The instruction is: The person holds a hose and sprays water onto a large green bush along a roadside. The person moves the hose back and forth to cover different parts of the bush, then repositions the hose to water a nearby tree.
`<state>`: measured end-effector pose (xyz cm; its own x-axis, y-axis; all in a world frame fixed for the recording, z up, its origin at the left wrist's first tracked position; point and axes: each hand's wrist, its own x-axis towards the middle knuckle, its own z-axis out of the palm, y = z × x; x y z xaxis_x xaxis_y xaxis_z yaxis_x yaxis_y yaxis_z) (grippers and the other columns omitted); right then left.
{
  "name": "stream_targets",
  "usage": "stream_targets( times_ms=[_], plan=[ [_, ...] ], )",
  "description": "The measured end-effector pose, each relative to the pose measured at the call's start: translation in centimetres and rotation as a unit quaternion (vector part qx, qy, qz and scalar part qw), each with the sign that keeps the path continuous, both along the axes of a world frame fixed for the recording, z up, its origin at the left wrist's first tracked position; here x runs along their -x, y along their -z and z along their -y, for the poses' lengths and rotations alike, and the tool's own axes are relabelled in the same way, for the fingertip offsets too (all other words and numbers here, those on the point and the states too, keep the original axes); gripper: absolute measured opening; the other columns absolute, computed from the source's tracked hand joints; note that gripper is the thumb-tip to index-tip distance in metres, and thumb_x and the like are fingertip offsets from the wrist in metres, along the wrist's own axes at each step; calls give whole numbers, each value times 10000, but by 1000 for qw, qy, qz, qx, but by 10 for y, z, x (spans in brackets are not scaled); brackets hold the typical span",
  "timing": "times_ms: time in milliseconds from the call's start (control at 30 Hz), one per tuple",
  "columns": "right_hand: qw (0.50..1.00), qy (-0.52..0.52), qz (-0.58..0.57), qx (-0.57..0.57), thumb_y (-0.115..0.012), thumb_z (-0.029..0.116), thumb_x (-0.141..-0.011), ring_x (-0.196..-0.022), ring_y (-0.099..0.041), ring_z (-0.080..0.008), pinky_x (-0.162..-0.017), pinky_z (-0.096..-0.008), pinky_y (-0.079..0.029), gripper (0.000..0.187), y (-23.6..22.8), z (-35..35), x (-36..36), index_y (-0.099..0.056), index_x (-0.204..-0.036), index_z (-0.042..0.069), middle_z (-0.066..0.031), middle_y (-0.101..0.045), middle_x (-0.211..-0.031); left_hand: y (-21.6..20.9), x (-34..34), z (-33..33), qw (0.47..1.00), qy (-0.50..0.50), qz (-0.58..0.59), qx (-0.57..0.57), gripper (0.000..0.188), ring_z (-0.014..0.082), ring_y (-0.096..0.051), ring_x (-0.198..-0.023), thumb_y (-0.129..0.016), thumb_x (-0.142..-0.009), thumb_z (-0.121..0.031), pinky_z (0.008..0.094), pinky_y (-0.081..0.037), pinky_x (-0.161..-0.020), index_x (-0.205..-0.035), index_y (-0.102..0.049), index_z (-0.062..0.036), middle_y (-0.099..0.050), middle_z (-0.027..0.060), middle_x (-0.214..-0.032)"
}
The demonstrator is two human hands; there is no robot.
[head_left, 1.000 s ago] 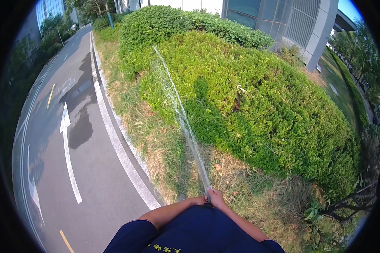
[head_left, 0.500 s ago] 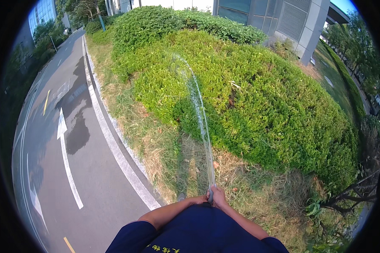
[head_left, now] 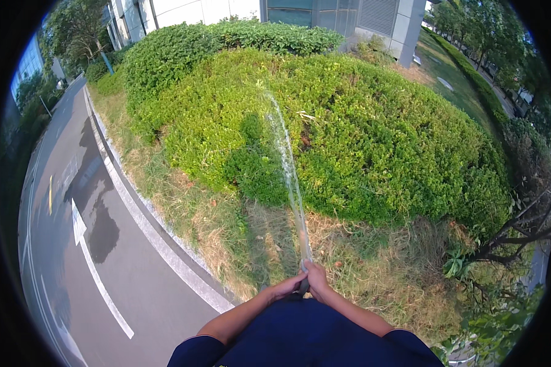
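Note:
Close in front of my body, both hands are closed round the end of a grey hose (head_left: 303, 285). My left hand (head_left: 289, 285) grips it from the left side, and my right hand (head_left: 316, 278) wraps it from the right with the thumb near its mouth. Most of the hose is hidden by my hands and dark blue shirt. A clear stream of water (head_left: 286, 150) leaves the hose, arcs up and away, and comes down on the clipped green hedge (head_left: 373, 147).
Dry grass (head_left: 373, 275) lies between me and the hedge. To the left, a pale kerb (head_left: 147, 223) borders a grey road (head_left: 159, 293) with a wet patch (head_left: 104, 232). Bare branches (head_left: 514, 244) stick out at the right. Beyond the hedge stands a building (head_left: 324, 18).
The view has swung right, so the hedge and road sit further left in it. The water now lands further right on the hedge. Both hands keep their grip on the hose.

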<state>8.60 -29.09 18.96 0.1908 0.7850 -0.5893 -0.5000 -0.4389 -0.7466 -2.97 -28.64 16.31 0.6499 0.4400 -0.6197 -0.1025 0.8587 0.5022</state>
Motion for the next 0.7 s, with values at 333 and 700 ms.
stream_targets(
  times_ms=[333, 700],
  plan=[
    [988, -131, 10, -76, -453, 263, -1000, -614, -570, -141, -589, -279, -493, 311, -13, -6, -14, -626, -956, 8, -76, -626, -811, -47, 6, -24, 985, -124, 27, -117, 445, 171, -509, -557, -385, -1011, -450, 310, -434, -562, -888, -554, -57, -552, 59, -668],
    [885, -420, 198, -39, -760, 361, -756, -960, -600, -225, -881, -339, -457, 451, 18, 14, 6, -644, -1027, 20, -121, -653, -1002, -106, -3, -29, 968, -234, 29, -85, 497, 189, -454, -526, -421, -961, -549, 317, -407, -537, -796, -487, -85, -446, 55, -587]
  ],
)
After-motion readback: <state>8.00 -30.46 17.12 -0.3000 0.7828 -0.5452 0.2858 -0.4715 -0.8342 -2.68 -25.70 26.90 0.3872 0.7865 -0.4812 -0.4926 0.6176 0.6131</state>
